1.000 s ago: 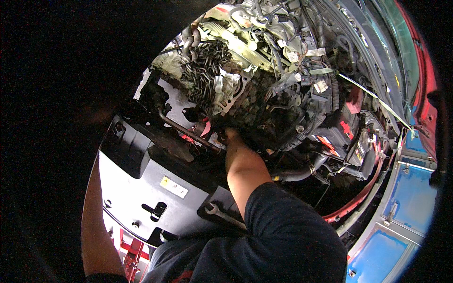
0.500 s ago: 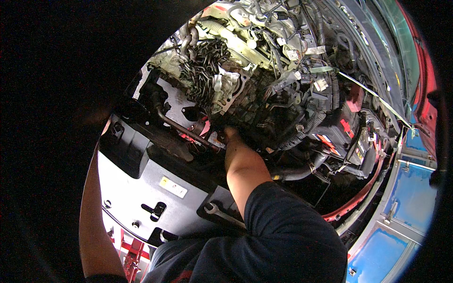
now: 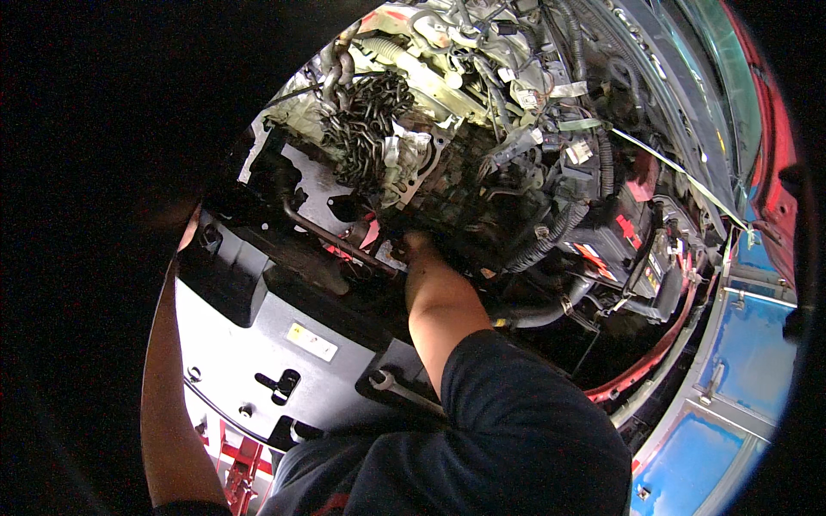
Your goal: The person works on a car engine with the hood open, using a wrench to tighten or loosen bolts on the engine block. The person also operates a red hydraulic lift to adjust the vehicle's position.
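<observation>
My right arm reaches down into a car's engine bay, and my right hand (image 3: 419,244) is low beside a dark metal pipe (image 3: 331,234). Its fingers disappear among dark parts, so what they touch is hidden. Only a sliver of my left hand (image 3: 190,227) shows at the dark rim of the view, near the left end of the black and grey front panel (image 3: 232,344); its fingers cannot be made out. Beyond my right hand hangs a heap of metal chain (image 3: 370,107), next to a light metal part with a flat, holed flange (image 3: 422,163).
An open-ended wrench (image 3: 404,391) lies on the front panel below my right arm. To the right are a corrugated hose (image 3: 551,236), a battery (image 3: 611,245) and loose wiring. A pale strap (image 3: 680,172) stretches to the red bodywork. Blue cabinets (image 3: 748,344) stand beyond the car.
The engine bay has shifted slightly to the left in the view. My right hand stays low in nearly the same spot, and my left arm has barely moved.
</observation>
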A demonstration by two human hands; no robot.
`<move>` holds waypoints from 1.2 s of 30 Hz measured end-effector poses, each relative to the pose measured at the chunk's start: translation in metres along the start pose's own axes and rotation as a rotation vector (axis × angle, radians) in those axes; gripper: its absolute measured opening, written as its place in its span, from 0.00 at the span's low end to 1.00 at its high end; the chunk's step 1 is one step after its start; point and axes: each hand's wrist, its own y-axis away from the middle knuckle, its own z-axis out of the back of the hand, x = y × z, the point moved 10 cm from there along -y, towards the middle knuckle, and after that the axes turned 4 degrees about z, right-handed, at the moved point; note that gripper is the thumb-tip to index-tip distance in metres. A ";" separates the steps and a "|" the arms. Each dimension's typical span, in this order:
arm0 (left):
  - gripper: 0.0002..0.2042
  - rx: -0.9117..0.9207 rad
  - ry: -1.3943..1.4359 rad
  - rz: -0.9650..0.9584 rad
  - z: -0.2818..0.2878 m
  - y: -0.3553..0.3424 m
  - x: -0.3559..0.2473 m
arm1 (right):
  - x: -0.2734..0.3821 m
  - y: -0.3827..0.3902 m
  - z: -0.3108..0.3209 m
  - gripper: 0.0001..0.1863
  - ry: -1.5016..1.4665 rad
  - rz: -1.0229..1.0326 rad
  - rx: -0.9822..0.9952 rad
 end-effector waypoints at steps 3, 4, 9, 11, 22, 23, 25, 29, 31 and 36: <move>0.10 -0.036 0.013 -0.009 0.003 0.002 -0.003 | -0.004 -0.003 0.003 0.09 -0.004 0.003 0.003; 0.10 -0.037 0.012 -0.019 0.003 0.003 -0.004 | -0.005 -0.004 0.004 0.09 -0.006 0.000 0.001; 0.10 0.033 0.007 -0.012 -0.002 -0.003 -0.002 | -0.007 -0.005 0.003 0.09 -0.002 0.009 0.002; 0.10 0.000 0.006 -0.031 0.002 -0.005 -0.003 | -0.006 -0.005 0.001 0.09 -0.004 0.007 0.005; 0.11 0.069 -0.023 0.021 -0.002 0.000 0.002 | -0.009 -0.013 0.006 0.08 -0.003 0.021 0.007; 0.12 0.109 -0.014 0.036 -0.005 -0.001 0.003 | -0.010 -0.015 0.006 0.08 -0.006 0.019 0.007; 0.12 0.051 -0.020 0.059 0.000 -0.002 0.002 | -0.011 -0.020 0.006 0.08 -0.006 0.017 0.007; 0.11 -0.002 -0.036 0.047 0.001 0.002 0.001 | -0.015 -0.025 0.004 0.08 -0.024 -0.013 0.027; 0.12 -0.107 -0.057 -0.030 0.008 0.007 -0.005 | -0.012 -0.026 0.004 0.08 -0.004 0.014 0.039; 0.11 0.018 -0.053 0.040 -0.004 0.002 0.006 | -0.008 -0.030 0.009 0.07 0.046 0.077 0.040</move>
